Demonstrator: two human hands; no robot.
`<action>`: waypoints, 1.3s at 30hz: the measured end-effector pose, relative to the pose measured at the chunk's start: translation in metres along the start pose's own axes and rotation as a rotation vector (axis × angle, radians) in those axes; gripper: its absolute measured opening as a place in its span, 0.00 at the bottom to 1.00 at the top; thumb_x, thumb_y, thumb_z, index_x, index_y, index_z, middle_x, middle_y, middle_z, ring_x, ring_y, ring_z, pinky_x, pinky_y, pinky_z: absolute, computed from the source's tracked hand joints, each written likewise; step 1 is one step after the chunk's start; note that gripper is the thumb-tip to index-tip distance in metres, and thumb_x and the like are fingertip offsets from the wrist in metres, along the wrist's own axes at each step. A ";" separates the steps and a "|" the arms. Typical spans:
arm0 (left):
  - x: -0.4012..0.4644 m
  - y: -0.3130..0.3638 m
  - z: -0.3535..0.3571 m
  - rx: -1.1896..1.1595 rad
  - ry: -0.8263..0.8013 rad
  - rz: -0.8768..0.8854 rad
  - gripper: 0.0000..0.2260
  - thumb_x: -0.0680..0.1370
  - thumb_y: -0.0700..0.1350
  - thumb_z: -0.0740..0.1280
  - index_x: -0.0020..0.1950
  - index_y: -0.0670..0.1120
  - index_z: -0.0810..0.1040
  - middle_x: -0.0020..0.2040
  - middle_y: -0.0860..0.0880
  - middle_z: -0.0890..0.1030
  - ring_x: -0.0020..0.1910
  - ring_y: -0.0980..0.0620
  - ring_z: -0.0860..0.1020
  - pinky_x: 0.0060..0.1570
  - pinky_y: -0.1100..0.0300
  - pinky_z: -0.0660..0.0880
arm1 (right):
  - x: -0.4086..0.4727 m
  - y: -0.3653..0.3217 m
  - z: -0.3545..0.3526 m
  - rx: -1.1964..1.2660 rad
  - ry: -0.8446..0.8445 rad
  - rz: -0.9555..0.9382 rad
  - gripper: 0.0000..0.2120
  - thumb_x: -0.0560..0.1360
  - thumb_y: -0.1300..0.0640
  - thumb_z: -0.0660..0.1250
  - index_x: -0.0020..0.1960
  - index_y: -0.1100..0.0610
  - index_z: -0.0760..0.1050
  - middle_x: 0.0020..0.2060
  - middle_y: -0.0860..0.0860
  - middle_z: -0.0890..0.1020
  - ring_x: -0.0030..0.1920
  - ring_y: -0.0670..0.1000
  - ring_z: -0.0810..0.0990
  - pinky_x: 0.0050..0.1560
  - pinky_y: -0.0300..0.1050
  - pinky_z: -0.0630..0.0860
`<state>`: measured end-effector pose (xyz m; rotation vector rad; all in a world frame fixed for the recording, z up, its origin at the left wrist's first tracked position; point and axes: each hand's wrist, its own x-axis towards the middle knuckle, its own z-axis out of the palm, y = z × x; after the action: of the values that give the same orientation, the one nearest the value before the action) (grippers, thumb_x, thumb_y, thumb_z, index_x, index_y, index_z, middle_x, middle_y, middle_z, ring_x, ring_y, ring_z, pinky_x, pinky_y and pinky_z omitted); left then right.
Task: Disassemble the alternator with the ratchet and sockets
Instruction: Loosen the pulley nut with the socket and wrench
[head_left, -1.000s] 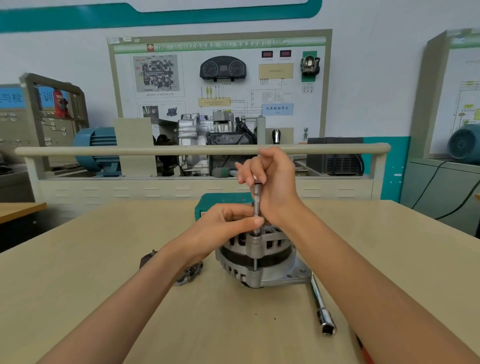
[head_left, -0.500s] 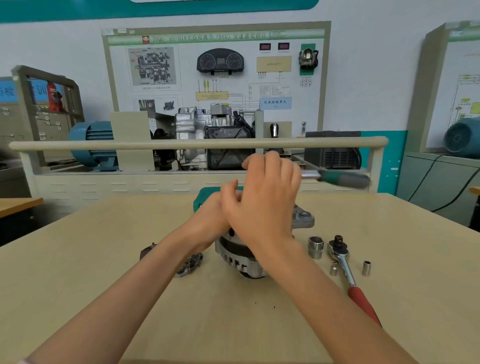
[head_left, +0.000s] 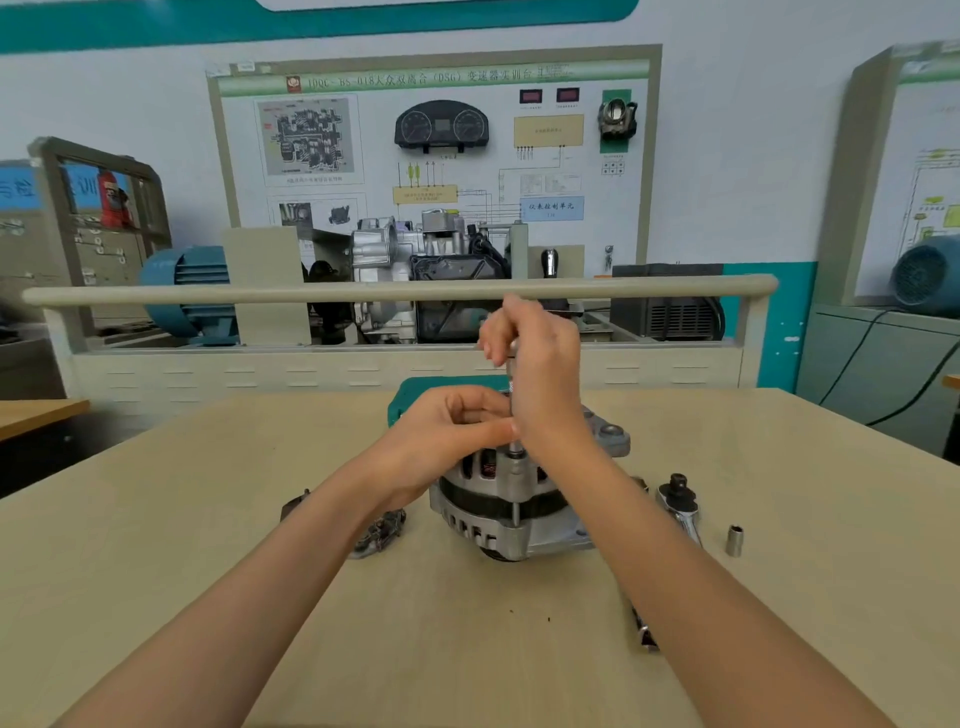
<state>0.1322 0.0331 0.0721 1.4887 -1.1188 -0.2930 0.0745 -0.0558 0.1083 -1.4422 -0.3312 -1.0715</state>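
Note:
A silver alternator stands on the tan table in front of me. A thin socket extension rises upright from a bolt on its top rim. My right hand grips the upper end of that extension with curled fingers. My left hand pinches the lower part of the extension just above the alternator. The ratchet lies on the table to the right of the alternator, its handle hidden behind my right forearm.
A small socket stands right of the ratchet. A removed metal part lies left of the alternator, partly under my left forearm. A green case sits behind the alternator. A railing and training benches stand beyond the table.
Half a second ago my right hand swung a green-handled driver sideways over the alternator; now it holds the extension upright again, as one second ago, with my left hand pinching it lower down.

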 end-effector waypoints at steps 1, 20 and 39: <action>0.000 0.000 -0.001 0.017 0.005 0.003 0.05 0.74 0.34 0.68 0.46 0.43 0.81 0.41 0.48 0.85 0.43 0.54 0.82 0.45 0.65 0.77 | -0.007 0.002 0.000 -0.211 0.054 -0.145 0.17 0.73 0.57 0.56 0.26 0.59 0.66 0.25 0.49 0.69 0.32 0.48 0.69 0.42 0.44 0.69; -0.001 -0.002 -0.003 -0.030 -0.049 0.010 0.12 0.70 0.46 0.70 0.51 0.45 0.81 0.50 0.49 0.85 0.52 0.53 0.81 0.54 0.64 0.75 | 0.030 0.001 -0.012 0.540 -0.208 0.438 0.30 0.78 0.52 0.50 0.17 0.55 0.61 0.16 0.51 0.64 0.24 0.51 0.66 0.47 0.44 0.74; 0.000 -0.004 0.000 -0.004 -0.003 0.043 0.09 0.67 0.49 0.72 0.45 0.50 0.81 0.45 0.49 0.84 0.46 0.53 0.81 0.50 0.64 0.76 | 0.006 -0.002 -0.018 0.128 0.063 0.010 0.16 0.68 0.57 0.54 0.21 0.56 0.63 0.21 0.49 0.68 0.28 0.48 0.68 0.37 0.40 0.68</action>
<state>0.1346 0.0327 0.0684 1.4589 -1.1507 -0.2672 0.0688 -0.0740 0.1107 -1.2924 -0.3411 -1.0668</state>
